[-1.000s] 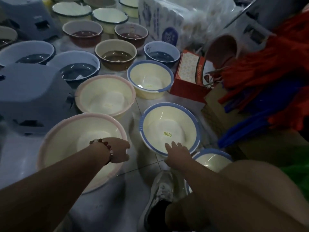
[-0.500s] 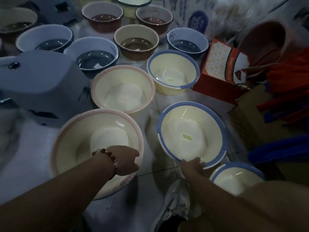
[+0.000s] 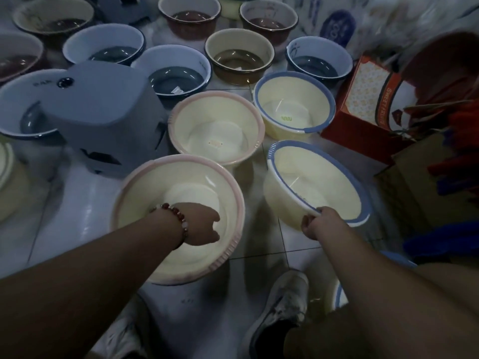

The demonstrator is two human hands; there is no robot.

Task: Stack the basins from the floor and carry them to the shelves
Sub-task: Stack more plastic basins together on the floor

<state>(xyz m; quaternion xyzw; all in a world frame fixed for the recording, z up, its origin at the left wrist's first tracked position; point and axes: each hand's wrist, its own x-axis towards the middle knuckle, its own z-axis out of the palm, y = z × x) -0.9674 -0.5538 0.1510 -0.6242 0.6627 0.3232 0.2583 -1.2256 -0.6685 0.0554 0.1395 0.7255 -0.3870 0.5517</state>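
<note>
Dim, bluish light; soft glare on the floor [image 3: 259,257] tiles (edges bowed by the wide lens), corners murky, slightly blurred.

My left hand's [image 3: 204,224] fingers drop behind the near wall of the pink-rimmed basin [image 3: 181,177], so I can't see how they lie. A third blue-rimmed basin [image 3: 339,297] is mostly hidden by my right arm and leg. The grey stool [image 3: 103,112] covers part of a navy basin [image 3: 15,104]. The top edge cuts off the far basins, and the print on the plastic bag [image 3: 337,24] is too blurred to read.
</note>
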